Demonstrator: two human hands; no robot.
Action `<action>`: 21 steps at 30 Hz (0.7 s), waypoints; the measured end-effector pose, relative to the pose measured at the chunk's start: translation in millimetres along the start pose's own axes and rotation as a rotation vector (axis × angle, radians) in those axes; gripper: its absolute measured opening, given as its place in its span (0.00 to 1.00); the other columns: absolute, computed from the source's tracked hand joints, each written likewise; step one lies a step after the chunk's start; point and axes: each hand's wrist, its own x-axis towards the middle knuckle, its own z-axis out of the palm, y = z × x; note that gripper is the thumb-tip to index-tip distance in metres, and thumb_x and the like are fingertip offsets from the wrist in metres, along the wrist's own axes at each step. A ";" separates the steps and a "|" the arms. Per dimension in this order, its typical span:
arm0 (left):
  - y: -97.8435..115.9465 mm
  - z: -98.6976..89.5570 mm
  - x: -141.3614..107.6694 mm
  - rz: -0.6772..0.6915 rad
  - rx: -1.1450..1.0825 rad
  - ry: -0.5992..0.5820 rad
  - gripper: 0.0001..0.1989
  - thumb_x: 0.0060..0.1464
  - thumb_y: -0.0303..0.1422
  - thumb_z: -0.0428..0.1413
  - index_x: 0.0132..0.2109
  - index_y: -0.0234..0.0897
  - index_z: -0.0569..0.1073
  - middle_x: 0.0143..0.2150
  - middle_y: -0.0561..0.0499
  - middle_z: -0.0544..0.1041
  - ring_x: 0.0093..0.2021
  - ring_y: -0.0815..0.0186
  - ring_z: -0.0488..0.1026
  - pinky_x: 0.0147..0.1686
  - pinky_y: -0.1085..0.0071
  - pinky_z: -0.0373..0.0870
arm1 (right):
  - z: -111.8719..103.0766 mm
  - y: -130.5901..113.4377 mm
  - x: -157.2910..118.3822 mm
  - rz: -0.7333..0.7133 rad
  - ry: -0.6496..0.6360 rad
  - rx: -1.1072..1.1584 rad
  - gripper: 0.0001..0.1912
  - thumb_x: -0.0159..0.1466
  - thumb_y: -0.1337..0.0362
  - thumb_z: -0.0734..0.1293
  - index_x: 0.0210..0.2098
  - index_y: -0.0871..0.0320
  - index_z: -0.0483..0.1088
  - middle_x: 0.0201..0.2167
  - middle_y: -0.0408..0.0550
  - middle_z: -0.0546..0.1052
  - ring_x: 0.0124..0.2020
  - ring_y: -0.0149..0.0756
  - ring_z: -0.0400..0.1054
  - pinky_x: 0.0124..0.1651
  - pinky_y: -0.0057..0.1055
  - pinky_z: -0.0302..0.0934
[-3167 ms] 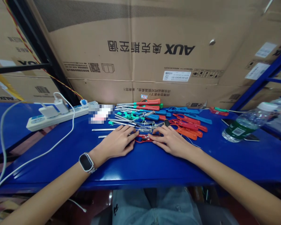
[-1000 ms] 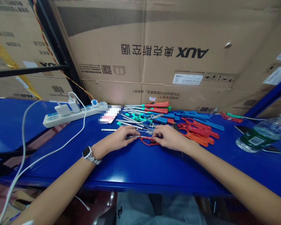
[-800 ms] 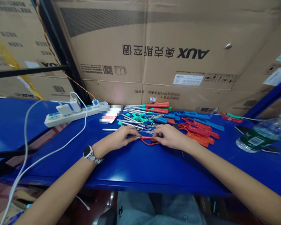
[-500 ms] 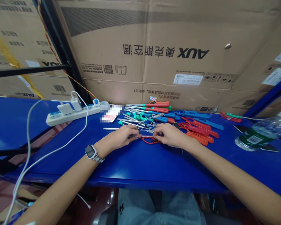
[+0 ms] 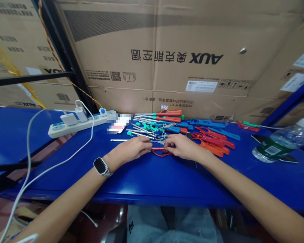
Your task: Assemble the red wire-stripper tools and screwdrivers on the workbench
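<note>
A red plastic casing (image 5: 160, 153) with a thin metal piece along its top lies low over the blue surface between my hands. The fingers of my left hand (image 5: 139, 147) are closed on its left end. At the other end, my right hand (image 5: 176, 145) pinches the casing; its fingertips partly hide small parts there. Just behind are metal tubes (image 5: 119, 140), green clips (image 5: 149, 127) and lighters with red handles (image 5: 173, 113). Blue casings (image 5: 207, 123) and orange-red casings (image 5: 215, 138) lie to the right of my right hand.
A white power strip (image 5: 66, 126) with plugs and cables stands at the left. On the right are a water bottle (image 5: 276, 145) and a dark phone (image 5: 288, 158). A large cardboard box (image 5: 154, 67) rises behind the blue table (image 5: 167, 185).
The view has shifted slightly. My left hand has rolled a little, its fingers now more together at the casing's left end. My right hand keeps almost the same grip.
</note>
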 end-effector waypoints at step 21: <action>-6.2 20.3 -0.4 0.047 -0.179 0.197 0.13 0.71 0.33 0.50 0.44 0.36 0.79 0.45 0.45 0.77 0.45 0.63 0.76 0.47 0.66 0.74 | 5.3 5.5 -11.1 0.044 0.105 0.106 0.07 0.64 0.71 0.69 0.32 0.57 0.79 0.35 0.48 0.78 0.35 0.36 0.70 0.38 0.32 0.59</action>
